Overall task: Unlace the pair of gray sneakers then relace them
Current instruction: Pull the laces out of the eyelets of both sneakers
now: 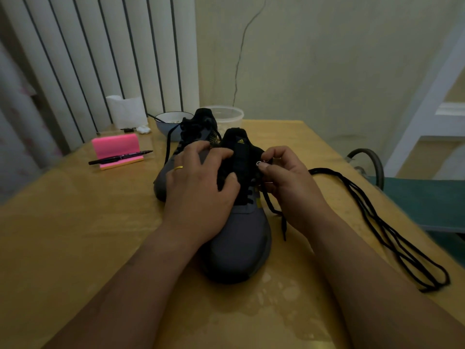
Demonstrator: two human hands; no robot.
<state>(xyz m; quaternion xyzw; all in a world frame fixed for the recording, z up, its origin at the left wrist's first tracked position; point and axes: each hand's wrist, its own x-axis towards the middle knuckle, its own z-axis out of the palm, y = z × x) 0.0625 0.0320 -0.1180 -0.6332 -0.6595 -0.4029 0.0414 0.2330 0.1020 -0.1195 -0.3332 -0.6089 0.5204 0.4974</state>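
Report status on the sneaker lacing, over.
Left hand holds near sneaker; right hand pinches its lace at an eyelet. Spare lace lies loose right. Nothing blocking.

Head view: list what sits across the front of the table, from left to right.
Pink stand → left hand → near sneaker, which it holds → right hand, pinching the threaded lace → loose black lace.
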